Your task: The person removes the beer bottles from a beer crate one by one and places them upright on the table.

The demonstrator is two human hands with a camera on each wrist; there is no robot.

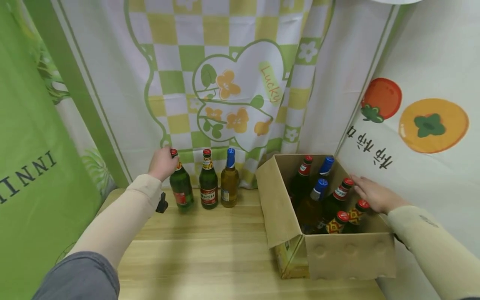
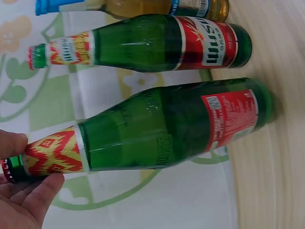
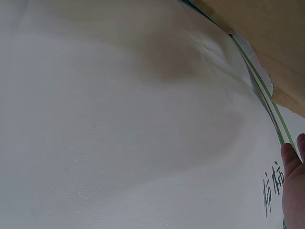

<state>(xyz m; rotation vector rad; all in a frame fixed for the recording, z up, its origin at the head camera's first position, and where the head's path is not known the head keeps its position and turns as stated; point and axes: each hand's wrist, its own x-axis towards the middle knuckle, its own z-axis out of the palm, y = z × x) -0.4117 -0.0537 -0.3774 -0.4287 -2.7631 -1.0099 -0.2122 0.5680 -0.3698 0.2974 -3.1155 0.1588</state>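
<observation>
My left hand point(image 1: 164, 162) pinches the neck of a green beer bottle point(image 1: 181, 183) with a red cap, just under the cap. In the left wrist view, thumb and fingers lie on either side of its red-and-gold neck foil point(image 2: 55, 152). Beside it on the table stand a second green beer bottle point(image 1: 208, 187) with a red label and an amber bottle point(image 1: 229, 183) with blue neck foil. Over the right side of an open cardboard box point(image 1: 350, 254), my right hand point(image 1: 376, 193) has its fingers extended near the rim, holding nothing.
Several upright bottles, with red caps point(image 1: 348, 182) or blue tops point(image 1: 329, 160), stand inside the box. Its flaps fold outward at the left and front. The wooden table point(image 1: 195, 258) meets a patterned curtain point(image 1: 240, 25) behind, with a printed white cloth point(image 1: 431, 58) at the right.
</observation>
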